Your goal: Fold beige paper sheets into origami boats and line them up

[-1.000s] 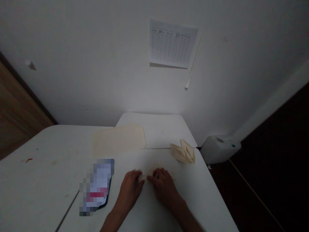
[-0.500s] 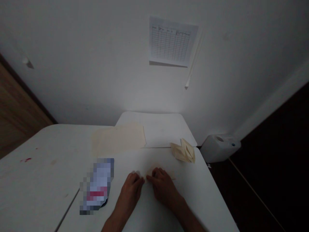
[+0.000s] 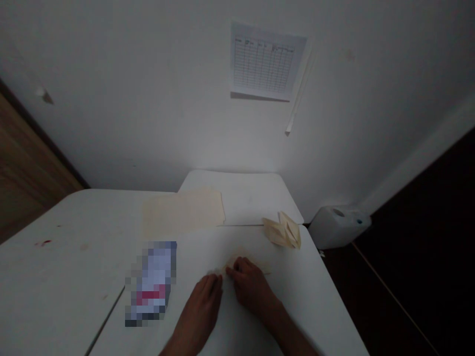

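A small piece of cream paper (image 3: 232, 259) lies on the white table, mostly hidden under my right hand (image 3: 250, 289), whose fingertips press on it. My left hand (image 3: 199, 307) rests just left of the paper, its fingertips at or very near the paper's left edge. A folded cream paper shape (image 3: 282, 233) with pointed flaps sits up and to the right of my hands. Beyond my hands, a flat cream paper sheet (image 3: 181, 212) lies across the table's far edge.
To the left of my hands lies a pixelated, blurred item (image 3: 151, 284). The white table (image 3: 67, 277) meets a second white table (image 3: 252, 198) behind it. A white plastic canister (image 3: 338, 227) stands on the dark floor at right, and a printed chart (image 3: 265, 62) hangs on the wall.
My left hand has drawn slightly back and down from the paper. My right hand stays on the paper, and the view has tilted a little.
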Motion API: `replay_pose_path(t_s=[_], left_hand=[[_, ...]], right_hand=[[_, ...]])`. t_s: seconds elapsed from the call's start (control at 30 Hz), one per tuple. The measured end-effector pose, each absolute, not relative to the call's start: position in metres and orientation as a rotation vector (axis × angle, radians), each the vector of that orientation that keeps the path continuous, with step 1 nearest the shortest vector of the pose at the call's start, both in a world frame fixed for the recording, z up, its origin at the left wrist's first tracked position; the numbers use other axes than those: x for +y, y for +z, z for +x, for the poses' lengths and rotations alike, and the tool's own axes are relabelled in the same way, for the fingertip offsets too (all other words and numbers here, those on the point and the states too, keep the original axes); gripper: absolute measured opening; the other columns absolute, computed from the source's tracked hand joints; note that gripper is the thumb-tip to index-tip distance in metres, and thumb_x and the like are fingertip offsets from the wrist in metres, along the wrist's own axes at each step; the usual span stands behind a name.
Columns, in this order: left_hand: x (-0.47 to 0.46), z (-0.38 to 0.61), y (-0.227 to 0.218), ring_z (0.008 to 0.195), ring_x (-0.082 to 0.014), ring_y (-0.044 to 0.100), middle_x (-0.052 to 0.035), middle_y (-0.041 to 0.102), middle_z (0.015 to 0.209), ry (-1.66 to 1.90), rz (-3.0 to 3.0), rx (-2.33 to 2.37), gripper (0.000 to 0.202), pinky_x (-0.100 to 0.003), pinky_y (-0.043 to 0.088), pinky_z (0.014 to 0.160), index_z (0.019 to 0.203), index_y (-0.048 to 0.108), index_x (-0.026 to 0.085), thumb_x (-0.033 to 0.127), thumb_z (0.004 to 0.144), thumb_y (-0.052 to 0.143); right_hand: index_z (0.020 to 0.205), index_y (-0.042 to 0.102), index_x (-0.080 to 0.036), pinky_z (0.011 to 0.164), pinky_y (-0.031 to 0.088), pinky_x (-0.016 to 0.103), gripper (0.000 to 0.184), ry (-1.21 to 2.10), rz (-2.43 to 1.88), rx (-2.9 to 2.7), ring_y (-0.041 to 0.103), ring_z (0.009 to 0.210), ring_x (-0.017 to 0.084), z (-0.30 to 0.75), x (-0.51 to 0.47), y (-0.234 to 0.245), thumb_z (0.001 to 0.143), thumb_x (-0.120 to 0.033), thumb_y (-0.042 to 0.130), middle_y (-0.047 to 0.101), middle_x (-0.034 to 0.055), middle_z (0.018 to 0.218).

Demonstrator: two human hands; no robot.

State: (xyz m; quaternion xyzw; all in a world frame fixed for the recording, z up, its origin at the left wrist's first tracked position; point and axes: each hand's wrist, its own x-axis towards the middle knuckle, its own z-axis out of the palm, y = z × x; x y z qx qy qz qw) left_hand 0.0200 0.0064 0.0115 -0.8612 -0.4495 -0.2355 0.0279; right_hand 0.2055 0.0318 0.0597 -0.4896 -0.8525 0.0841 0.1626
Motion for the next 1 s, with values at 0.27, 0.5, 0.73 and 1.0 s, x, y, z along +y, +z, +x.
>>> replay_pose_path(t_s=[0.27,0.5,0.73,1.0], left_hand=[[0.001,0.022,0.019,0.102,-0.0274,0.06,-0.012,0.063,0.112,-0.756,-2.62,-1.43,0.031,-0.045,0.054,0.088,0.119,0.056,0.017,0.016,0.09,0.045],[-0.003,0.021,0.012,0.105,-0.0276,0.06,-0.0121,0.064,0.114,-0.717,-2.545,-1.422,0.033,-0.045,0.053,0.089,0.121,0.055,0.017,0.016,0.09,0.043],[-0.005,0.02,0.012,0.108,-0.0278,0.06,-0.0122,0.064,0.117,-0.644,-2.52,-1.401,0.032,-0.045,0.051,0.09,0.119,0.058,0.015,0.017,0.09,0.043],[-0.008,0.02,0.003,0.11,-0.0274,0.059,-0.0124,0.063,0.121,-0.619,-2.476,-1.393,0.034,-0.044,0.05,0.092,0.12,0.057,0.015,0.018,0.091,0.041]], right_hand=[[0.123,0.055,-0.032,0.076,0.044,0.027,0.043,0.2,-1.34,-2.528,0.052,0.09,0.018,0.204,0.034,0.06,0.086,-0.01,0.054,0.056,0.0032,0.098],[0.123,0.056,-0.036,0.077,0.042,0.03,0.045,0.199,-1.425,-2.479,0.051,0.09,0.019,0.199,0.031,0.054,0.087,-0.011,0.053,0.056,0.0033,0.099],[0.126,0.054,-0.033,0.084,0.04,0.035,0.047,0.213,-1.559,-2.433,0.05,0.096,0.022,0.199,0.028,0.054,0.084,-0.012,0.052,0.055,0.0059,0.104],[0.126,0.054,-0.031,0.082,0.04,0.035,0.049,0.213,-1.568,-2.422,0.049,0.093,0.022,0.2,0.028,0.061,0.081,-0.011,0.051,0.054,0.0062,0.101]])
